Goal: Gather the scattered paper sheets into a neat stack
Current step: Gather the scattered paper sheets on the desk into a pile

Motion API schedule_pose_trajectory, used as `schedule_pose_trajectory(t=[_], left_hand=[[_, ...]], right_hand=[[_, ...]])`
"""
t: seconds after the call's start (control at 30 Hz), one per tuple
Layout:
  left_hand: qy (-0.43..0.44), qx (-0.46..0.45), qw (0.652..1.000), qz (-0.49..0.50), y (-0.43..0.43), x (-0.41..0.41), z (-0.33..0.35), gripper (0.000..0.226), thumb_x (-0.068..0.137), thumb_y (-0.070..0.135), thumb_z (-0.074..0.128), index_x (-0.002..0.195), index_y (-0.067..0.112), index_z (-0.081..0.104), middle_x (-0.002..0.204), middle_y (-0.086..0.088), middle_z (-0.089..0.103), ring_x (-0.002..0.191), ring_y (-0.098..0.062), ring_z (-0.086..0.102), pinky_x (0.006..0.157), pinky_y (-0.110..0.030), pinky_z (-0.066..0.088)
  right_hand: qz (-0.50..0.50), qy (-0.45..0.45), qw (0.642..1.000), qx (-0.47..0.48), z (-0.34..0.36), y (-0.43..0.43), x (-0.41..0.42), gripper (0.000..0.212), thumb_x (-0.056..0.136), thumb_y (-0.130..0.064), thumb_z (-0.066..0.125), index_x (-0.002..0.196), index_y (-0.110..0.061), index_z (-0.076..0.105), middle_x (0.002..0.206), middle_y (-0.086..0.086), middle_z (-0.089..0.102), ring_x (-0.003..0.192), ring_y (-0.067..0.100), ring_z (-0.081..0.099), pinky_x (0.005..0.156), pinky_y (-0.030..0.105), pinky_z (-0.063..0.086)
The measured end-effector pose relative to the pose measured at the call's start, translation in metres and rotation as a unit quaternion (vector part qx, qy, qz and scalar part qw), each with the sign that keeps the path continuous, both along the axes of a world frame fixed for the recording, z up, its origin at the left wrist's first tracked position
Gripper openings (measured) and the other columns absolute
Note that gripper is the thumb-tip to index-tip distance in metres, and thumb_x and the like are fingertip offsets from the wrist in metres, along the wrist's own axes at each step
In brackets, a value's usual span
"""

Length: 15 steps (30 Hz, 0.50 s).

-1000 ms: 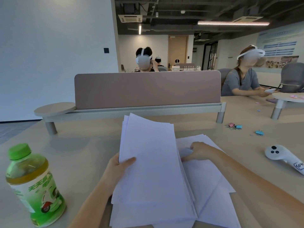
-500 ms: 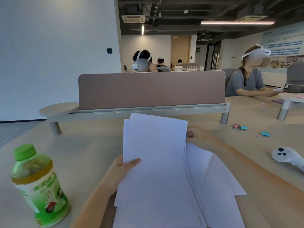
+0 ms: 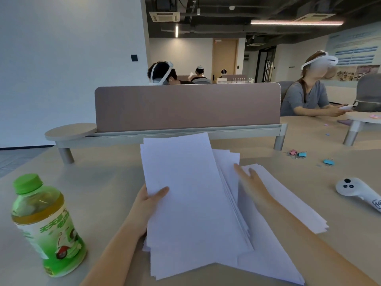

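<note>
A thick bundle of white paper sheets [image 3: 191, 199] is tilted up off the desk in front of me. My left hand [image 3: 148, 205] grips its left edge, thumb on top. My right hand [image 3: 250, 180], blurred and with fingers stretched flat, lies just right of the bundle's right edge, over more sheets. Loose white sheets [image 3: 288, 205] fan out on the desk to the right and beneath my right forearm, and a few stick out behind the bundle [image 3: 228, 159].
A green-capped tea bottle [image 3: 46, 226] stands at the near left. A white controller [image 3: 354, 189] lies at the right. Coloured binder clips [image 3: 299, 154] sit further back right. A pink divider screen [image 3: 185, 106] crosses the desk ahead; people in headsets sit beyond it.
My right hand went from the loose sheets up to the bundle's far right corner, then came back down flat beside its right edge. The bundle now stands more upright and squarer.
</note>
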<state>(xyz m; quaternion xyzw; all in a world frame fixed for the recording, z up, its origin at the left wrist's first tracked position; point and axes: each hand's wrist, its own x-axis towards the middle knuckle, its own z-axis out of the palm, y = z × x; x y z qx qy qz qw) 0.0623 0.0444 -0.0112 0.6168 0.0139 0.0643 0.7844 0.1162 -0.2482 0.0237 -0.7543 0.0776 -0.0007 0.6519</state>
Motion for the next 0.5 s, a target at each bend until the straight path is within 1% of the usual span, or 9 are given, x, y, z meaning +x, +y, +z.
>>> schedule_pose_trajectory(t=[0.03, 0.07, 0.1, 0.17, 0.23, 0.33, 0.4, 0.47, 0.5], left_hand=[[0.005, -0.004, 1.000, 0.005, -0.002, -0.001, 0.001, 0.034, 0.098, 0.002, 0.065, 0.132, 0.000, 0.067, 0.127, -0.023, 0.076, 0.114, -0.044, 0.073, 0.093, -0.052, 0.062], [0.008, -0.006, 1.000, 0.006, -0.005, -0.002, 0.001, 0.033, 0.098, 0.002, 0.066, 0.131, 0.000, 0.067, 0.126, -0.022, 0.076, 0.112, -0.043, 0.074, 0.091, -0.051, 0.062], [0.007, -0.011, 1.000, 0.001, -0.006, -0.004, 0.002, 0.033, 0.097, 0.002, 0.066, 0.131, 0.000, 0.067, 0.126, -0.022, 0.076, 0.109, -0.041, 0.075, 0.088, -0.049, 0.063], [0.005, -0.025, 1.000, -0.017, -0.007, -0.006, 0.004, 0.035, 0.096, 0.000, 0.067, 0.130, 0.004, 0.068, 0.125, -0.021, 0.077, 0.103, -0.037, 0.077, 0.083, -0.048, 0.064], [0.014, -0.043, 0.999, -0.030, -0.005, -0.008, 0.007, 0.033, 0.097, 0.004, 0.067, 0.129, 0.010, 0.069, 0.121, -0.015, 0.080, 0.100, -0.032, 0.079, 0.081, -0.046, 0.065], [0.040, -0.064, 0.997, -0.031, -0.001, -0.008, 0.010, 0.022, 0.100, 0.015, 0.066, 0.121, 0.019, 0.071, 0.113, -0.008, 0.083, 0.093, -0.026, 0.081, 0.075, -0.042, 0.066], [0.044, -0.059, 0.997, -0.024, 0.000, -0.007, 0.009, 0.020, 0.101, 0.011, 0.065, 0.119, 0.017, 0.071, 0.112, -0.009, 0.083, 0.092, -0.029, 0.081, 0.078, -0.045, 0.065], [0.035, -0.042, 0.998, -0.004, 0.001, -0.005, 0.005, 0.020, 0.100, 0.007, 0.065, 0.116, 0.015, 0.072, 0.112, -0.011, 0.083, 0.089, -0.028, 0.081, 0.081, -0.047, 0.064], [0.032, -0.034, 0.999, 0.003, 0.002, -0.004, 0.003, 0.020, 0.099, 0.007, 0.065, 0.117, 0.014, 0.072, 0.113, -0.012, 0.082, 0.088, -0.028, 0.081, 0.081, -0.048, 0.064]], right_hand=[[0.045, 0.013, 0.998, 0.031, -0.010, 0.001, -0.002, 0.095, 0.084, -0.068, 0.063, 0.159, -0.019, 0.030, 0.154, -0.005, 0.046, 0.142, 0.024, 0.047, 0.116, 0.043, 0.036], [0.091, 0.010, 0.994, 0.065, -0.014, 0.004, -0.005, 0.088, 0.083, -0.061, 0.069, 0.154, -0.016, 0.041, 0.151, -0.001, 0.054, 0.135, 0.024, 0.056, 0.114, 0.045, 0.041], [0.120, -0.004, 0.990, 0.080, -0.014, 0.009, -0.008, 0.068, 0.088, -0.046, 0.072, 0.145, -0.013, 0.054, 0.140, 0.002, 0.066, 0.125, 0.024, 0.065, 0.109, 0.047, 0.048], [0.152, -0.040, 0.987, 0.033, -0.006, 0.021, -0.014, 0.040, 0.091, -0.012, 0.069, 0.131, -0.013, 0.065, 0.123, 0.007, 0.075, 0.112, 0.027, 0.073, 0.103, 0.048, 0.054], [0.140, -0.050, 0.989, -0.009, 0.004, 0.027, -0.015, 0.040, 0.087, 0.003, 0.062, 0.124, -0.013, 0.066, 0.120, 0.011, 0.075, 0.110, 0.031, 0.073, 0.101, 0.053, 0.053], [0.155, -0.036, 0.987, 0.015, 0.017, 0.022, -0.009, 0.039, 0.088, 0.011, 0.055, 0.122, -0.004, 0.067, 0.120, 0.018, 0.073, 0.106, 0.036, 0.072, 0.101, 0.051, 0.053], [0.214, -0.003, 0.973, 0.083, 0.026, 0.014, -0.007, 0.039, 0.092, 0.009, 0.050, 0.126, -0.001, 0.065, 0.118, 0.017, 0.071, 0.102, 0.033, 0.070, 0.099, 0.047, 0.051], [0.242, 0.026, 0.962, 0.120, 0.034, 0.002, -0.006, 0.034, 0.098, -0.010, 0.051, 0.125, -0.005, 0.070, 0.114, 0.009, 0.073, 0.103, 0.028, 0.068, 0.098, 0.042, 0.050], [0.218, 0.016, 0.972, 0.083, 0.032, -0.007, -0.001, 0.030, 0.097, -0.022, 0.055, 0.114, -0.013, 0.077, 0.106, 0.001, 0.074, 0.096, 0.023, 0.067, 0.091, 0.036, 0.049]])
